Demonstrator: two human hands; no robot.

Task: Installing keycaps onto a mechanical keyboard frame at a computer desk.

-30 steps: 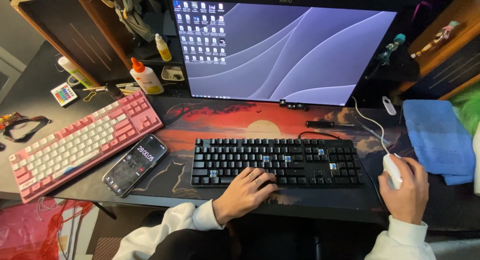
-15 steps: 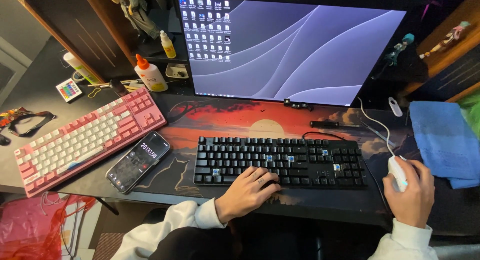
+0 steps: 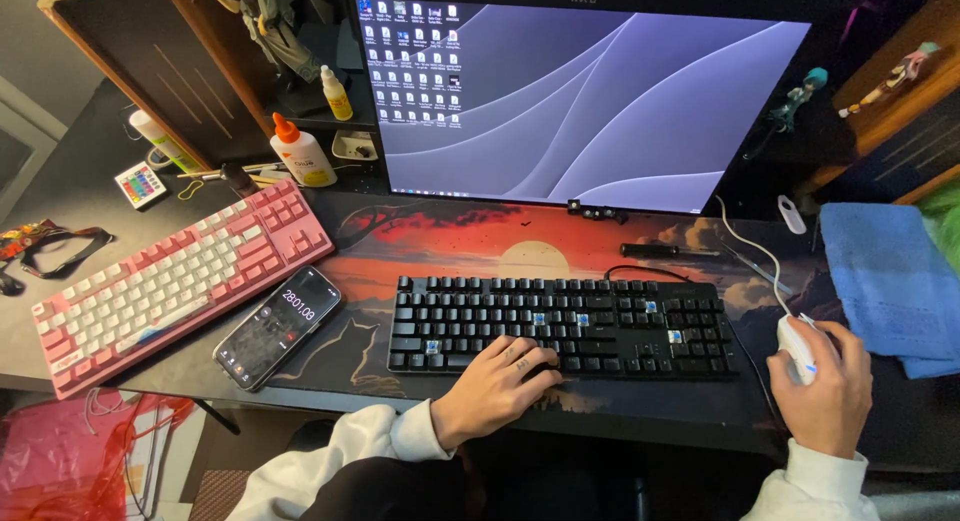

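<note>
Nearest the camera: white sleeves [image 3: 330,461] at the bottom edge. Left hand [image 3: 495,386] lies palm down on the lower front rows of the black keyboard [image 3: 565,326], fingers loosely spread over the keys, grip released, nothing held. Right hand [image 3: 825,386] is curled over a white mouse [image 3: 797,343] at the right side of the counter [image 3: 200,366]; grip wrapped on the mouse, only its front end showing past the fingers. White cable runs from the mouse up toward the monitor.

Black keyboard sits centred on a desk mat [image 3: 530,251] printed with a red sunset scene; a few keycaps are light blue. Just left of it, a smartphone [image 3: 278,327] lies face up, tilted, screen lit. Further left, a pink and white keyboard [image 3: 175,281] lies angled, well apart from both hands. Blue cloth [image 3: 885,281] folded to the right of the mouse, near but not touching.

Behind the black keyboard: a dark pen-like tool [image 3: 665,250] on the mat. Far left: small remote with coloured buttons [image 3: 139,186], white glue bottle with orange cap [image 3: 300,153]. At the back, a large monitor [image 3: 590,101] shows a purple wave wallpaper with icons at upper left. Small figurines [image 3: 805,86] stand to its right.
</note>
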